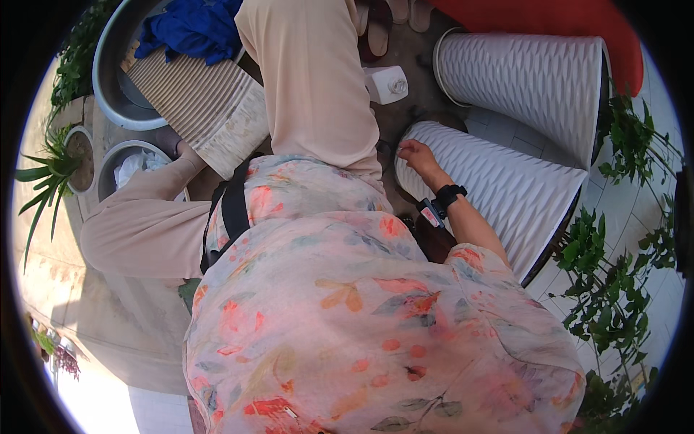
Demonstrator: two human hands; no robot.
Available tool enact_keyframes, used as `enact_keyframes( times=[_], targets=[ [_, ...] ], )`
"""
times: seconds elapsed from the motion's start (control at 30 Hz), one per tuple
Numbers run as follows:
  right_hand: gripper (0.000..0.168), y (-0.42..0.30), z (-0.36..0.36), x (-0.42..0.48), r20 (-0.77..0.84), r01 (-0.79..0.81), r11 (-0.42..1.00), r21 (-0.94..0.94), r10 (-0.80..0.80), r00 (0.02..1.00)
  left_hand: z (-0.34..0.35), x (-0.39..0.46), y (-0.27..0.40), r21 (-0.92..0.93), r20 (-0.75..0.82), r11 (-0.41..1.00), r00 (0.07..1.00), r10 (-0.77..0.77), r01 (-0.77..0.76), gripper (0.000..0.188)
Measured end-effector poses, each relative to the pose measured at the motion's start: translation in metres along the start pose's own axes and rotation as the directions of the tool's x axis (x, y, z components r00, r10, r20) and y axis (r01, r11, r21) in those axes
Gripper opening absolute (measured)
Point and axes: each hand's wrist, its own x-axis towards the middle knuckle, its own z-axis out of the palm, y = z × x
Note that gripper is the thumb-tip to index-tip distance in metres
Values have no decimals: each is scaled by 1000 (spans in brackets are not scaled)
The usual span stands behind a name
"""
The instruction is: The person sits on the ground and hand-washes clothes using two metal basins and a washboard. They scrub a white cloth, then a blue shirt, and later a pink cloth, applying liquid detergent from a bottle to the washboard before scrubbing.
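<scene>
My left hand is out of view. My right hand [420, 158], with a black band and a small device at the wrist, is beside the near white woven-textured planter [488, 190]. Its fingers are curled; whether anything small is between them is unclear. Before me, a ribbed washboard [190, 97] leans from my lap into a metal basin [111, 100]. Bunched blue cloth [190, 30] lies at the washboard's upper end. Past my right knee is a white plastic bottle [387, 85], its neck towards me.
A second white planter [520, 81] is at the upper right, near a red surface [553, 19]. Leafy plants [607, 282] hang along the right. A smaller basin [111, 163] holds a plastic bag, by a potted plant [81, 157]. Slippers [379, 32] lie at the top.
</scene>
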Motion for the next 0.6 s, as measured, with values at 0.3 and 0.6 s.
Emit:
enact_keyframes(
  times=[0.3,0.6],
  targets=[
    [84,22,22,-7,117,-424,875,233,408,906,74,40,41,171,170,985,985,-6,-24,37],
    [100,-2,72,14,-10,-159,982,105,161,987,89,52,54,200,207,979,978,-12,-31,39]
  ],
)
